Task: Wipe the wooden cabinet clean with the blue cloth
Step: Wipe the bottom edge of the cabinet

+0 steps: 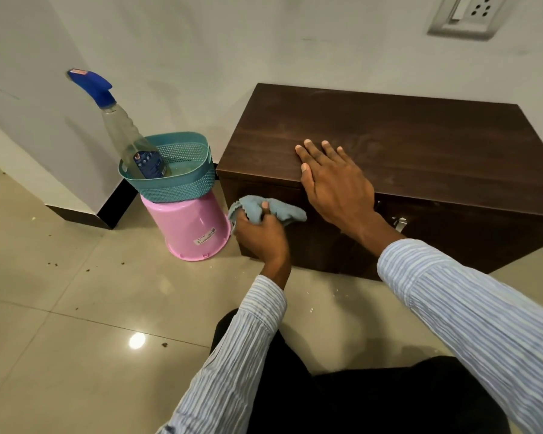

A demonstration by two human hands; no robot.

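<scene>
Seen from your head camera, you are crouching before the wooden cabinet [389, 145], which is standing on the tiled floor [60, 292] against the far wall. Your left hand [262, 236] is gripping the bunched blue cloth [265, 208], thumb pinned over it, and pressing it to the cabinet's front face near its left corner, apparently to work that panel. Your right hand [333, 180] is lying flat on the cabinet's near top edge, fingers straight and spread, probably steadying you or the cabinet against the wiping push. The hands are sitting near each other but not touching. To the left, a spray bottle [129, 142] is leaning in a teal basket [182, 180] perched on an upturned pink bucket [192, 230], likely kept within reach for respraying.
</scene>
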